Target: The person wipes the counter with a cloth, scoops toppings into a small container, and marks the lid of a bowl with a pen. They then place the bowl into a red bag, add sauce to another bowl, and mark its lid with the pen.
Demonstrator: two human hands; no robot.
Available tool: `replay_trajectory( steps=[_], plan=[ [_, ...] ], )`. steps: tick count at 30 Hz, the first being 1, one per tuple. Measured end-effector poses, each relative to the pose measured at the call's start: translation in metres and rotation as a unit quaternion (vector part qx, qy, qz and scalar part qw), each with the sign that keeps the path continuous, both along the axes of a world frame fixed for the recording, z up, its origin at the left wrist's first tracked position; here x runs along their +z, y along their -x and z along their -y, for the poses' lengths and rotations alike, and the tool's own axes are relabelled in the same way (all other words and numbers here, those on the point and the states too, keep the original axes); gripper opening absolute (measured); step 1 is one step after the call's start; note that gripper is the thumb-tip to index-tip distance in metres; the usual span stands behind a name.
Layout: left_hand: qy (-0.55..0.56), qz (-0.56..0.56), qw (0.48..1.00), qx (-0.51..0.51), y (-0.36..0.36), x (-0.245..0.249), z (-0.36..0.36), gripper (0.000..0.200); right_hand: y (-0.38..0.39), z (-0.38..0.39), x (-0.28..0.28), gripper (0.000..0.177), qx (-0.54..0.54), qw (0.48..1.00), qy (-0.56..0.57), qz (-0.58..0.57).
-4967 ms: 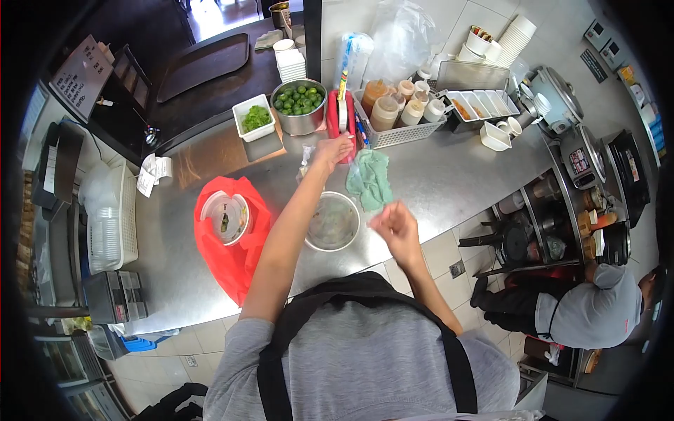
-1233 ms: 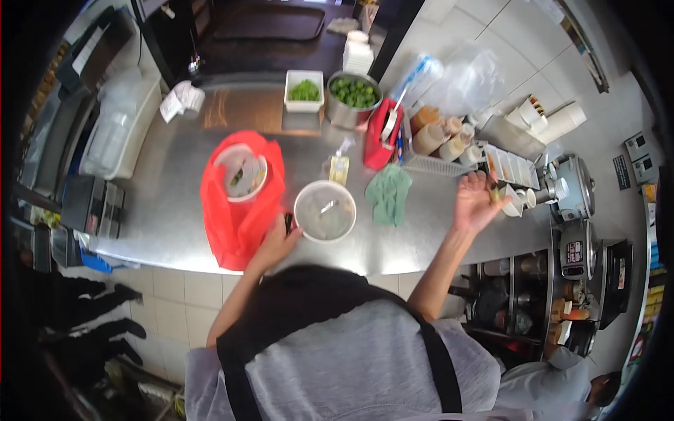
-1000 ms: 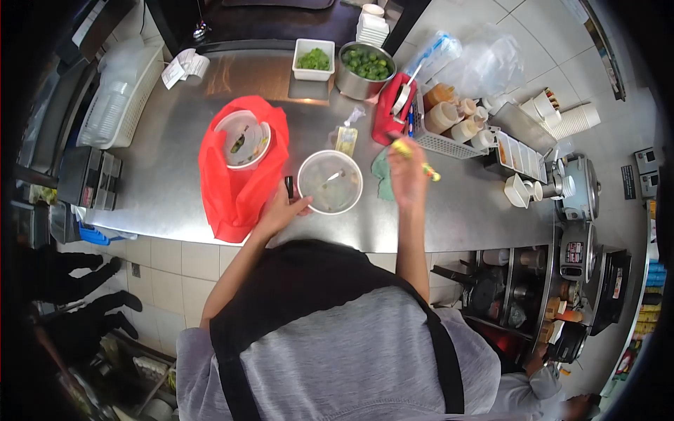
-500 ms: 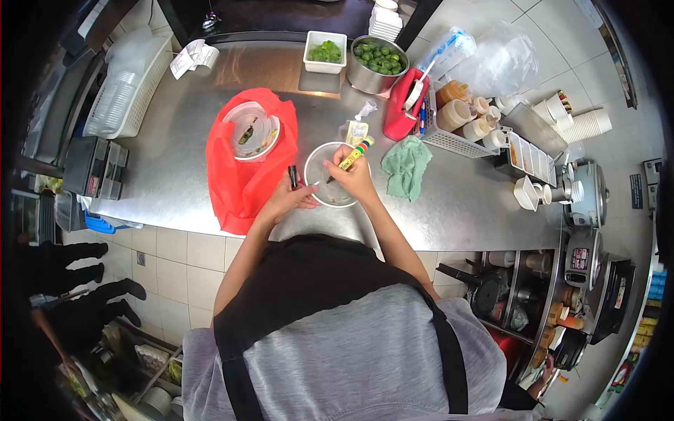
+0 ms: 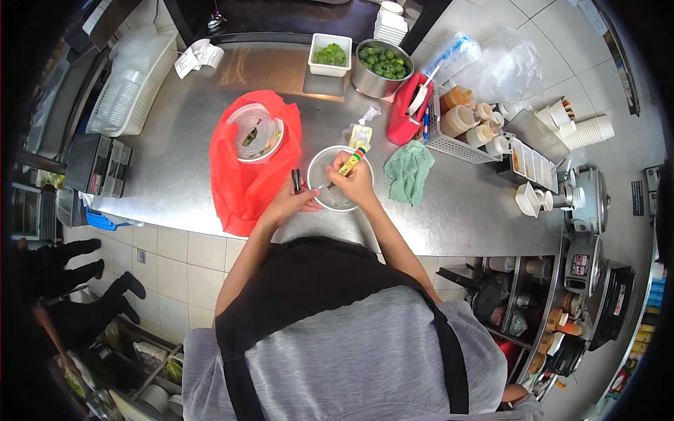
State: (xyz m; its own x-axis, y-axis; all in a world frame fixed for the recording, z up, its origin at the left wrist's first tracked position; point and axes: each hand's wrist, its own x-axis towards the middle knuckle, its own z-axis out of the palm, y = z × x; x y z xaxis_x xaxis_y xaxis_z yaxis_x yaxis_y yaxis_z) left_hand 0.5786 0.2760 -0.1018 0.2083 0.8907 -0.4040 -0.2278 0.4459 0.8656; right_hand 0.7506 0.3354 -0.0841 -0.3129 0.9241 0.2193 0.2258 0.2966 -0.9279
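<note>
My right hand (image 5: 355, 184) is closed round a yellow marker pen (image 5: 352, 161) with coloured bands, its tip down at the lid of a round clear-topped container (image 5: 314, 160). Close to the container's lower left rim, my left hand (image 5: 291, 202) pinches a black marker cap (image 5: 295, 178), its thumb reaching the lid's edge. Dark marks near the pen tip are too small to read. To the left, another lidded round container (image 5: 241, 125) with dark writing on its lid sits in an open red plastic bag (image 5: 239, 193).
Behind stand a white tub of chopped greens (image 5: 330, 69) and a steel pot of green limes (image 5: 365, 81). A green cloth (image 5: 408, 172), a red holder (image 5: 401, 119) and a basket of sauce bottles (image 5: 460, 146) are to the right. Other people's legs (image 5: 105, 302) show at lower left.
The view has shifted slightly. My right hand and the marker have moved only a little over the lid, and my left hand keeps its hold. A person's arm at lower right has shifted.
</note>
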Motion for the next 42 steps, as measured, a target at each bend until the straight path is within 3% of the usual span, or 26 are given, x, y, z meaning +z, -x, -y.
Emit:
replay_trajectory(
  steps=[16, 19, 22, 25, 31, 42],
  plan=[
    [0.004, 0.004, 1.0, -0.007, 0.0, -0.001, -0.001, 0.041, 0.001, 0.001, 0.004, 0.025, -0.008, 1.0, 0.003, -0.001],
    [0.001, 0.004, 1.0, -0.013, 0.001, -0.002, -0.002, 0.041, 0.001, -0.006, -0.01, 0.024, -0.002, 0.998, 0.01, -0.056],
    [0.005, 0.002, 1.0, -0.01, 0.0, 0.001, -0.001, 0.041, 0.001, 0.001, 0.0, 0.024, -0.011, 1.0, -0.013, 0.018],
    [0.001, 0.001, 1.0, -0.016, 0.001, -0.001, -0.002, 0.041, -0.003, -0.007, -0.011, 0.024, -0.027, 0.996, 0.008, -0.081],
    [0.005, -0.001, 1.0, -0.013, 0.001, -0.001, -0.002, 0.041, -0.007, -0.006, -0.004, 0.024, -0.03, 0.999, 0.023, -0.013],
    [0.001, 0.001, 1.0, -0.011, 0.001, -0.002, -0.001, 0.041, -0.009, -0.008, -0.009, 0.023, -0.023, 0.999, 0.023, -0.025]
  ],
)
